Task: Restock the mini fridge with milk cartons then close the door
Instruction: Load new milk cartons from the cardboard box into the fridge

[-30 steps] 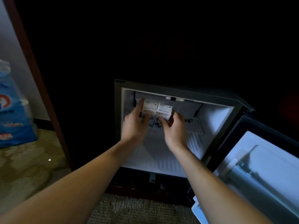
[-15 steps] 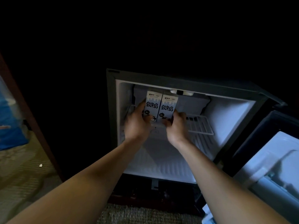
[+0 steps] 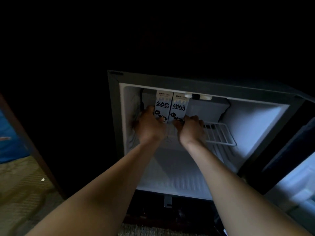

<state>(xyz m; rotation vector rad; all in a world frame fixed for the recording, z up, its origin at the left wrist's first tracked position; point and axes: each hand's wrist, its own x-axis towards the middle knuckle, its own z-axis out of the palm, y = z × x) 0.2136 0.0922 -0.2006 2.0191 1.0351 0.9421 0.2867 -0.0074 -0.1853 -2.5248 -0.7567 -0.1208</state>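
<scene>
Gripping the left milk carton (image 3: pixel 162 106) low in the left hand (image 3: pixel 150 127), the right milk carton (image 3: pixel 179 108) in the right hand (image 3: pixel 191 131); both upright, touching, seemingly on the wire shelf (image 3: pixel 219 133) at 11 o'clock inside the mini fridge (image 3: pixel 113 116). Judged light, stiff but crushable: best held by flat sides.

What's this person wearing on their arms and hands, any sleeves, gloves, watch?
Nothing visible. Both forearms are bare, no sleeves in view. The left hand and right hand are ungloved; no watch, bracelet or ring shows in the dim light.
</scene>
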